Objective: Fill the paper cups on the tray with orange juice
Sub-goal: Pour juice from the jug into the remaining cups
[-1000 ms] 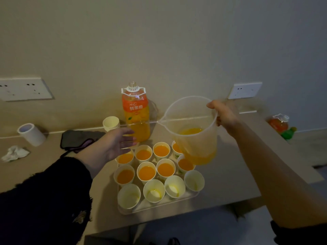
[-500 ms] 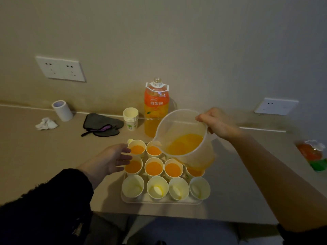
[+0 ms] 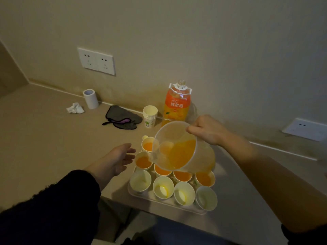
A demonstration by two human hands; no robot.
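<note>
A white tray (image 3: 166, 203) near the table's front edge holds several paper cups. The back cups (image 3: 143, 162) hold orange juice; the front row (image 3: 140, 180) is nearly bare, some with a little juice at the bottom. My right hand (image 3: 206, 129) grips a clear plastic jug (image 3: 178, 147) by its handle, tilted far to the left over the tray, juice pooled toward the spout. My left hand (image 3: 118, 159) hovers open just left of the tray, fingers pointing at the cups.
An orange juice bottle (image 3: 177, 105) without a cap stands behind the tray by the wall. A stack of spare paper cups (image 3: 150, 116), a dark cloth (image 3: 123, 117), a white roll (image 3: 90, 98) and a crumpled tissue (image 3: 75, 108) lie at the back left.
The jug has come lower over the tray and tipped further left, juice running toward its spout. My left hand stays open beside the tray. The view has swung to the right.
</note>
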